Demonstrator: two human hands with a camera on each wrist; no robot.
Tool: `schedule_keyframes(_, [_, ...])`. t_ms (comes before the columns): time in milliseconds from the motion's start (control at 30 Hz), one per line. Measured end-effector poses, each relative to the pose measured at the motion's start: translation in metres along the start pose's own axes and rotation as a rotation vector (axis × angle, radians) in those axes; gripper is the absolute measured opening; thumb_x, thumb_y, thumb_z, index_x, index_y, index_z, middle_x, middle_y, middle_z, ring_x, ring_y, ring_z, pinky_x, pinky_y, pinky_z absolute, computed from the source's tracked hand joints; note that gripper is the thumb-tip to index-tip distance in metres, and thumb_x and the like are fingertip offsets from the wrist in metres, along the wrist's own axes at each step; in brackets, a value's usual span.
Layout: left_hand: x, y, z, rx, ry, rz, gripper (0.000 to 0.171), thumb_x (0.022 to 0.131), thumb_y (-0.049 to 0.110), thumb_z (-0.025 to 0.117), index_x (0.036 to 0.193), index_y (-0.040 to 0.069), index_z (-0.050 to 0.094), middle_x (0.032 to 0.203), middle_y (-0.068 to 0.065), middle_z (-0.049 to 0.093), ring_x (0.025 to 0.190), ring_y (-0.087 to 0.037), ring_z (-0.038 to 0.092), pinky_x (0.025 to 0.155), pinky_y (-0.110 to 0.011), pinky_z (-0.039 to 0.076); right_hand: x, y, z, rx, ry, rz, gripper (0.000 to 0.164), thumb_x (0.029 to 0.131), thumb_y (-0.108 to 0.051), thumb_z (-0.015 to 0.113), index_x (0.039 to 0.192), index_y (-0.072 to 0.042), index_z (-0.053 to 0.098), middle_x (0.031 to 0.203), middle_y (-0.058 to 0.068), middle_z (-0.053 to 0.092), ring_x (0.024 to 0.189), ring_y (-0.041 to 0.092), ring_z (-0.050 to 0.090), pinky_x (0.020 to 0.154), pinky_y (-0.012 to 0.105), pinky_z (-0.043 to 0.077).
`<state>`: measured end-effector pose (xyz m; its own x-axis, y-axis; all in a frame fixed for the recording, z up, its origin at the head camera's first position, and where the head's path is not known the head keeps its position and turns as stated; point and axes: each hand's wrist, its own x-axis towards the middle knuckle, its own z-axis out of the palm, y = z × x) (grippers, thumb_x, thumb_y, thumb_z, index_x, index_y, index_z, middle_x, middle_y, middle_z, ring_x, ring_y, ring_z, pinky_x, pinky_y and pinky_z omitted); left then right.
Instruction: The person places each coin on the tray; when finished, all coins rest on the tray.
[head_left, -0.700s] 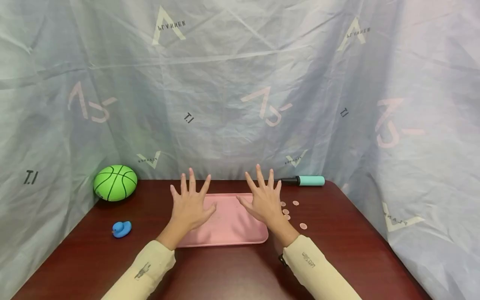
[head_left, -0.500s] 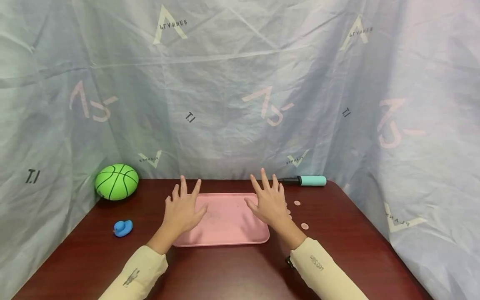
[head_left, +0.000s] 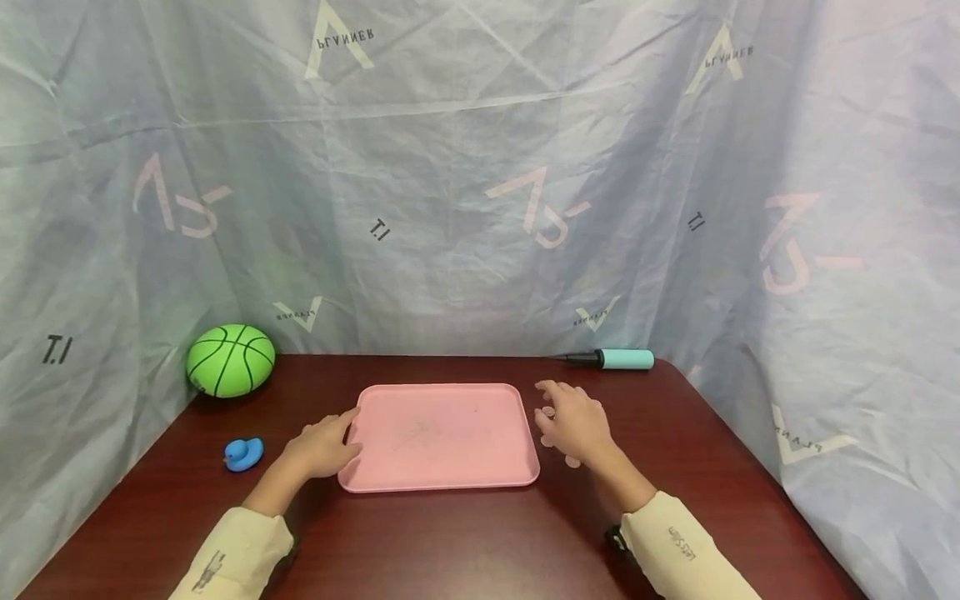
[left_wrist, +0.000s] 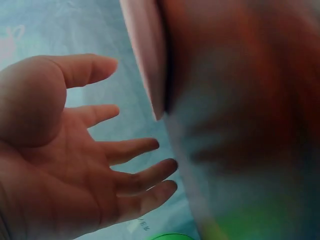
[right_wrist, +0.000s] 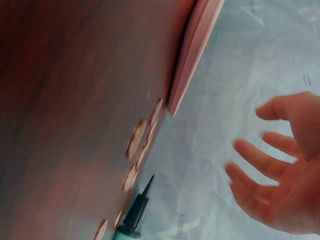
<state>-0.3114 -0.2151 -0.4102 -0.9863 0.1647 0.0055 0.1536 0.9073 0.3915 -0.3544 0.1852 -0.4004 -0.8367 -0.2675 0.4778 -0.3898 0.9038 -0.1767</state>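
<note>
A pink rectangular tray (head_left: 442,442) lies on the dark red table. My left hand (head_left: 318,447) is at the tray's left edge in the head view, with its fingertips overlapping the rim. The left wrist view shows this hand's fingers spread and nothing in the palm. My right hand (head_left: 577,425) hovers just right of the tray, over several small coin-like discs, and partly covers them in the head view. Its fingers are loosely bent and hold nothing. In the right wrist view, the discs (right_wrist: 136,140) lie flat on the table near the tray's edge, apart from the fingers.
A green ball (head_left: 231,361) with black lines sits at the back left corner. In front of it is a blue rubber duck (head_left: 243,454). A teal-and-black hand pump (head_left: 626,359) lies along the back right edge. Grey printed cloth (head_left: 450,167) encloses the table's back and sides.
Both hands have moved apart and lowered from over the tray, the left to its left edge, the right over the discs. Their spread fingers have relaxed. The tray has stayed put.
</note>
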Motion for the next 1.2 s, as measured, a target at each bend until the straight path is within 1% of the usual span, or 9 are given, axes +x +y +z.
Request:
schedule_keyframes(167, [-0.001,-0.011,-0.002,-0.023,-0.063,0.076,0.065,0.093,0.022,0.064,0.147,-0.005,0.040,0.139,-0.032,0.050,0.130,-0.050,0.043,0.101,-0.070,0.029,0.000,0.018,-0.001,0.170,-0.247,0.090,0.031,0.088,-0.023,0.073,0.117,-0.012,0.070,0.097,0.000,0.073,0.081,0.014,0.067,0.062,0.041,0.051])
schedule_keyframes(300, [-0.004,-0.020,-0.007,-0.034,-0.114,0.127,0.065,0.093,0.020,0.065,0.145,-0.008,0.040,0.137,-0.032,0.051,0.130,-0.050,0.043,0.104,-0.069,0.025,-0.002,0.032,0.002,0.253,-0.408,0.073,0.040,0.087,-0.021,0.076,0.122,-0.006,0.067,0.104,0.006,0.071,0.074,0.010,0.063,0.072,0.041,0.047])
schedule_keyframes(400, [-0.007,-0.026,-0.010,-0.056,-0.166,0.112,0.069,0.092,0.024,0.069,0.146,-0.006,0.040,0.141,-0.031,0.048,0.131,-0.052,0.040,0.104,-0.069,0.026,-0.002,0.040,0.006,0.244,-0.471,0.037,0.037,0.084,-0.017,0.078,0.117,-0.005,0.068,0.099,0.008,0.067,0.076,0.013,0.061,0.076,0.041,0.045])
schedule_keyframes(567, [-0.007,-0.037,-0.014,-0.094,-0.216,0.082,0.079,0.088,0.034,0.073,0.149,-0.002,0.039,0.144,-0.032,0.044,0.134,-0.055,0.034,0.103,-0.071,0.026,0.003,0.044,0.009,0.207,-0.511,-0.039,0.026,0.078,-0.014,0.081,0.102,-0.008,0.072,0.081,0.004,0.061,0.083,0.020,0.059,0.074,0.041,0.046])
schedule_keyframes(733, [-0.002,-0.048,-0.013,-0.103,-0.235,0.095,0.085,0.086,0.042,0.074,0.148,-0.003,0.039,0.147,-0.033,0.039,0.134,-0.058,0.030,0.104,-0.071,0.026,0.011,0.044,0.011,0.254,-0.565,-0.066,0.028,0.083,-0.020,0.080,0.107,-0.007,0.074,0.101,0.012,0.068,0.089,0.022,0.060,0.074,0.040,0.045])
schedule_keyframes(933, [0.003,-0.054,-0.008,-0.095,-0.229,0.095,0.094,0.083,0.044,0.076,0.150,-0.005,0.033,0.149,-0.035,0.034,0.132,-0.062,0.027,0.105,-0.070,0.025,0.018,0.046,0.018,0.267,-0.604,-0.016,0.028,0.080,-0.019,0.084,0.104,-0.007,0.075,0.104,0.013,0.068,0.097,0.025,0.061,0.079,0.039,0.044])
schedule_keyframes(1000, [0.002,-0.053,-0.007,-0.102,-0.224,0.092,0.094,0.082,0.041,0.077,0.151,-0.004,0.032,0.148,-0.036,0.034,0.129,-0.062,0.029,0.103,-0.071,0.027,0.019,0.046,0.022,0.279,-0.610,-0.008,0.026,0.078,-0.017,0.085,0.100,-0.007,0.075,0.115,0.018,0.068,0.112,0.030,0.061,0.083,0.039,0.045])
schedule_keyframes(1100, [0.002,-0.048,-0.005,-0.100,-0.223,0.078,0.088,0.082,0.033,0.078,0.151,0.000,0.035,0.149,-0.032,0.035,0.126,-0.059,0.032,0.101,-0.069,0.030,0.018,0.046,0.026,0.315,-0.598,-0.006,0.022,0.077,-0.011,0.085,0.096,-0.006,0.074,0.135,0.023,0.058,0.131,0.038,0.050,0.090,0.041,0.044])
schedule_keyframes(1200, [0.003,-0.043,-0.006,-0.079,-0.236,0.058,0.083,0.082,0.028,0.078,0.151,0.002,0.038,0.150,-0.029,0.034,0.125,-0.058,0.032,0.099,-0.070,0.032,0.016,0.046,0.028,0.333,-0.595,0.004,0.019,0.077,-0.008,0.085,0.092,-0.007,0.073,0.139,0.026,0.054,0.135,0.040,0.044,0.096,0.044,0.043])
